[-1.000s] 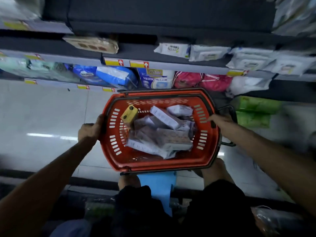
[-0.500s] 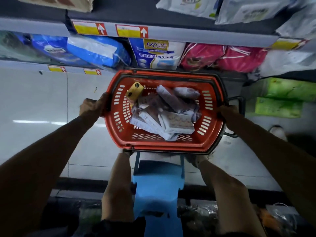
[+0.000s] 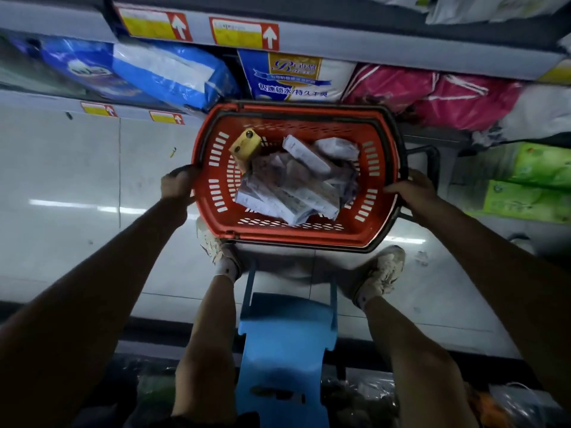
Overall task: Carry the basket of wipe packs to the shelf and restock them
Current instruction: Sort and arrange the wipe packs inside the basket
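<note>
An orange plastic basket (image 3: 375,186) with a black handle sits low in front of me, just above the floor by the bottom shelf. Several white wipe packs (image 3: 290,186) lie piled inside, with a small yellow device (image 3: 245,146) leaning in its far left corner. My left hand (image 3: 176,184) grips the basket's left rim. On the right rim my right hand (image 3: 412,188) holds on, next to the folded black handle.
A blue plastic stool (image 3: 285,344) stands between my legs, near edge of the basket. My two shoes (image 3: 381,271) rest on the white tiled floor. The shelf (image 3: 386,41) ahead holds blue, white and pink bagged packs; green packs (image 3: 525,183) lie at the right.
The basket has gone down and forward toward the bottom shelf, and my view has tilted down. My legs, shoes and the blue stool have come into sight. Both hands keep their hold.
</note>
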Demonstrator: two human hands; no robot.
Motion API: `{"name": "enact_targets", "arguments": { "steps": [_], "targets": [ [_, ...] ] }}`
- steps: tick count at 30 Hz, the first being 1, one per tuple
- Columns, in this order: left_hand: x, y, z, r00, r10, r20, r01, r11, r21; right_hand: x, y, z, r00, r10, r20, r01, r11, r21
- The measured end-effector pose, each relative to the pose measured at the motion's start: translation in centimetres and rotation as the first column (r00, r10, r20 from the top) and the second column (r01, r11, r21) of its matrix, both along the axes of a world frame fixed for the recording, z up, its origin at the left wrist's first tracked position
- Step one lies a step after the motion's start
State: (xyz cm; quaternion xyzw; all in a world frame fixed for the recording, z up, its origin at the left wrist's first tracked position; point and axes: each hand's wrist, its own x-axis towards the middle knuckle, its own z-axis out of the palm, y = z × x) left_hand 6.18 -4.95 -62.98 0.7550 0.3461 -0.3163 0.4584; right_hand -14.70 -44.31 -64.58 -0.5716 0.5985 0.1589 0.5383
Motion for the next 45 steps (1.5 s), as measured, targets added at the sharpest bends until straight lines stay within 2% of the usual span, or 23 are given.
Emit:
{"name": "enact_targets", "arguments": {
  "steps": [4, 7, 9, 11, 13, 18, 21, 23, 24, 27, 29, 32, 36, 40, 43, 45],
  "targets": [
    [-2.4, -0.3, 2.9, 0.997, -0.052, 0.06, 0.056, 0.997, -0.061, -0.7, 2.6, 2.8, 0.999, 0.03, -0.022, -0.032, 0.995, -0.093],
    [-4.6, -1.1, 3.9, 0.991, -0.119, 0.057, 0.126, 0.981, -0.146, -1.4, 5.1, 5.4, 0.984, 0.148, -0.098, -0.165, 0.965, -0.203],
    [-6.3, -1.8, 4.3, 0.965, -0.247, 0.091, 0.261, 0.944, -0.2, -2.0, 7.1, 7.1, 0.962, 0.239, -0.13, -0.266, 0.927, -0.264],
    [-7.8, -2.3, 4.1, 0.9, -0.413, 0.141, 0.434, 0.877, -0.203, -2.4, 9.1, 8.4, 0.94, 0.329, -0.09, -0.341, 0.896, -0.284],
    [-8.8, -2.7, 3.9, 0.831, -0.531, 0.163, 0.553, 0.821, -0.143, -2.8, 10.9, 8.2, 0.909, 0.412, -0.061, -0.41, 0.859, -0.307],
    [-10.0, -2.5, 2.5, 0.621, -0.765, 0.169, 0.778, 0.628, -0.017, -3.1, 14.7, 4.3, 0.825, 0.564, -0.04, -0.54, 0.764, -0.353],
    [-10.5, -2.7, 0.9, 0.46, -0.874, 0.156, 0.867, 0.48, 0.135, -2.3, 15.6, 1.6, 0.78, 0.625, 0.015, -0.574, 0.725, -0.381],
    [-10.9, -3.6, -0.6, 0.351, -0.92, 0.175, 0.895, 0.385, 0.227, -2.1, 15.3, -0.3, 0.746, 0.665, 0.031, -0.602, 0.693, -0.398],
    [-11.0, -3.9, -1.4, 0.33, -0.924, 0.194, 0.893, 0.372, 0.252, -2.1, 15.1, -1.1, 0.719, 0.695, 0.025, -0.627, 0.663, -0.41],
    [-11.0, -5.8, -3.1, 0.378, -0.883, 0.28, 0.857, 0.448, 0.255, -2.1, 13.8, -2.6, 0.543, 0.833, -0.105, -0.755, 0.429, -0.497],
    [-11.2, -6.8, -3.9, 0.346, -0.883, 0.317, 0.853, 0.437, 0.286, -2.0, 12.8, -3.5, 0.419, 0.892, -0.17, -0.801, 0.275, -0.532],
    [-10.1, -7.6, -5.4, 0.197, -0.932, 0.303, 0.885, 0.302, 0.353, -0.7, 11.4, -4.9, 0.372, 0.913, -0.165, -0.804, 0.228, -0.549],
    [-5.8, -8.8, -8.6, 0.13, -0.942, 0.309, 0.882, 0.253, 0.398, 2.9, 9.9, -7.3, 0.259, 0.946, -0.195, -0.82, 0.108, -0.563],
    [-2.4, -9.6, -11.8, -0.052, -0.973, 0.223, 0.837, 0.079, 0.541, 5.6, 9.1, -9.6, 0.117, 0.976, -0.185, -0.814, -0.012, -0.581],
    [-0.6, -9.2, -12.9, -0.021, -0.97, 0.242, 0.862, 0.105, 0.496, 6.3, 8.6, -10.5, 0.077, 0.975, -0.209, -0.813, -0.06, -0.579],
    [-0.3, -9.1, -13.3, -0.047, -0.955, 0.292, 0.888, 0.094, 0.449, 6.4, 8.4, -10.7, 0.032, 0.972, -0.232, -0.817, -0.108, -0.566]
  ]
}}
